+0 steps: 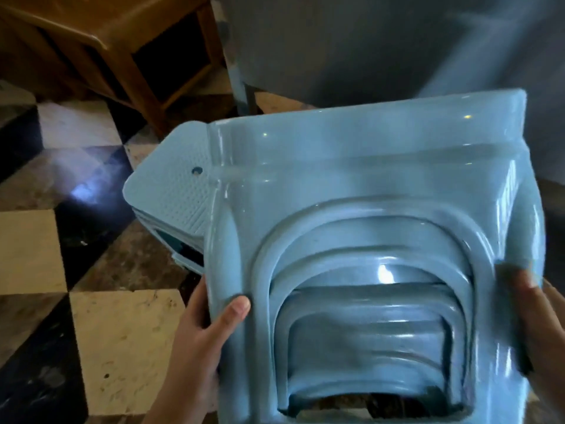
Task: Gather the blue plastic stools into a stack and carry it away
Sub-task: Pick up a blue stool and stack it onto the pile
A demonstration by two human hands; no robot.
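A stack of blue plastic stools (367,191) fills the middle and right of the head view, tilted so its side faces me, with several nested arched leg frames showing. My left hand (201,332) grips the stack's left leg, thumb on the front, fingers hidden behind. My right hand (526,304) holds the right leg at the frame edge, blurred. Behind the stack at the left, another blue stool (171,191) with a dotted seat and a small hole sits on a lower stool, on the floor.
A brown wooden stool (116,47) stands at the upper left. A grey-blue surface on a metal leg (367,41) fills the top right. The floor (116,332) is black and cream checkered tile.
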